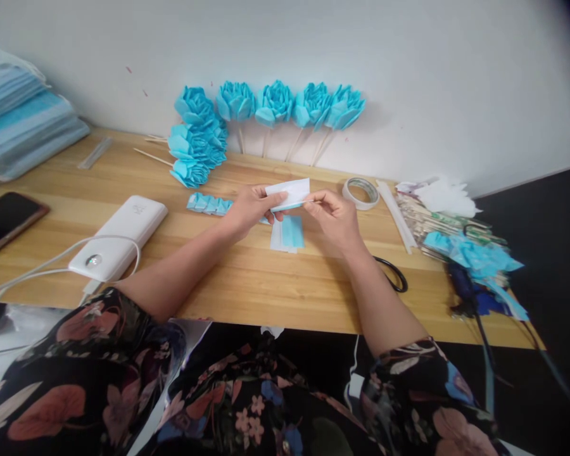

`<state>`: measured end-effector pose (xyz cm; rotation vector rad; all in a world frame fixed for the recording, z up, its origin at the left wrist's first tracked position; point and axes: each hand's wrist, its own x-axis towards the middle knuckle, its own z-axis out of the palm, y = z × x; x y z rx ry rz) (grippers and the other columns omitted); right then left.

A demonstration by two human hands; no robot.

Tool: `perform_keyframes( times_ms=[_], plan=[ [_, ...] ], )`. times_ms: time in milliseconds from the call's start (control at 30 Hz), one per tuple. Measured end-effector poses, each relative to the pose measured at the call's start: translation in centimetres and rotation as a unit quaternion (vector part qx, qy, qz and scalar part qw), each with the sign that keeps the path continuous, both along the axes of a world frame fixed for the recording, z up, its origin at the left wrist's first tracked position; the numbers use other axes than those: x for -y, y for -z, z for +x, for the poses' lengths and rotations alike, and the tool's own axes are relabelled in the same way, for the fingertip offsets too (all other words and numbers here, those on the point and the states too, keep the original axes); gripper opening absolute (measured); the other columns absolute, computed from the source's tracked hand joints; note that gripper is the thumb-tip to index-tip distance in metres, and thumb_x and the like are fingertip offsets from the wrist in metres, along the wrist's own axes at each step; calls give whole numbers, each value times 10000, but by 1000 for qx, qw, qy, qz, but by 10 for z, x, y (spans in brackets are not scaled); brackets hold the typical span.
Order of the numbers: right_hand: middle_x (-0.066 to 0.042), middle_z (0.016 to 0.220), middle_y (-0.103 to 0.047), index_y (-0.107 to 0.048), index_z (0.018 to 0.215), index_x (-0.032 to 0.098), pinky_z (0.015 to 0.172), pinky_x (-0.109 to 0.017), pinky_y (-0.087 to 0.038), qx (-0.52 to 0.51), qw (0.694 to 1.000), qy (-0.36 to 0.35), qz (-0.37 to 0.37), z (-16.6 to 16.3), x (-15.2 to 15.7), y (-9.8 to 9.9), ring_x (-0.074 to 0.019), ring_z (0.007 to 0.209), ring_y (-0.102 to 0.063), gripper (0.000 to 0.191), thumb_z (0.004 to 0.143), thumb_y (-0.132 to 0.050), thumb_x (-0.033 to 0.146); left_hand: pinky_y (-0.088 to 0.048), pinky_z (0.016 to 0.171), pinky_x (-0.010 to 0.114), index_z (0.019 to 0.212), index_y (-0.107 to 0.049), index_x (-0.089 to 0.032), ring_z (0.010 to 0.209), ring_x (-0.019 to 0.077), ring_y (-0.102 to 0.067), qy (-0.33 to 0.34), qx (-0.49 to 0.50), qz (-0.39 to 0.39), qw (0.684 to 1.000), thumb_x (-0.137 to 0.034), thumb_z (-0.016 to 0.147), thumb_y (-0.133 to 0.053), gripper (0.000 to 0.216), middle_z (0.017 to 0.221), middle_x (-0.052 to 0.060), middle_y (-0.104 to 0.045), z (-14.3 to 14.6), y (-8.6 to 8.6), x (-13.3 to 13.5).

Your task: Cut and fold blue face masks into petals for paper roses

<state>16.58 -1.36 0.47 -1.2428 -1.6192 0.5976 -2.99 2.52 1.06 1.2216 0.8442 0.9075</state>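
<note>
Between my hands is a small rectangular piece of mask fabric [294,190], white on the upper face with a blue strip along its lower edge. My left hand [250,210] grips its left side, thumb on top. At the lower right corner my right hand [333,216] pinches the fabric; whether a thin stick is also in those fingers I cannot tell. Just below lie more cut blue and white fabric pieces [289,235] on the table. A row of folded blue petals [209,204] sits beside my left hand, partly hidden by it.
Several blue fabric flowers [274,104] on sticks lean on the wall, others lie left. A tape roll [361,193], white glue sticks [396,215], black scissor handle or loop [393,274] and scrap pile [475,253] are right. Masks [26,120], power bank [118,237] and phone [9,223] are left.
</note>
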Motion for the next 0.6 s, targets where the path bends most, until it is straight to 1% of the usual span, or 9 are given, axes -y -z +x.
perform_keyframes(
  times_ms=[100, 333, 467, 600],
  plan=[
    [13, 711, -655, -673, 757, 219, 565, -260, -442, -15, 1000, 1, -5, -1, -1, 1, -122, 608, -526, 267, 808, -728, 475, -441, 454, 186, 753, -676, -101, 489, 91, -592, 4, 5, 8, 1000, -293, 844, -730, 219, 586, 31, -668, 0, 2, -1],
    [9, 729, -649, -645, 746, 220, 587, -270, -452, -31, 999, 15, -8, -3, -2, 1, -123, 628, -528, 198, 805, -717, 395, -448, 463, 190, 741, -672, -110, 511, 90, -602, 10, 1, 13, 1000, -342, 808, -769, 260, 647, 42, -692, 0, 2, 1],
    [10, 722, -643, -633, 742, 222, 599, -279, -464, -27, 999, 20, -9, -3, -1, 2, -128, 638, -535, 194, 817, -712, 383, -457, 480, 190, 759, -684, -109, 531, 90, -610, 17, -8, 21, 1000, -329, 837, -732, 238, 668, 48, -701, 1, 3, 1],
    [14, 745, -638, -622, 783, 227, 605, -280, -470, -36, 999, 27, -9, -3, -3, 5, -124, 639, -538, 181, 815, -719, 377, -452, 477, 188, 751, -674, -108, 518, 85, -604, 14, -15, 21, 1000, -336, 840, -733, 252, 678, 52, -706, 1, 3, 1]
  ],
)
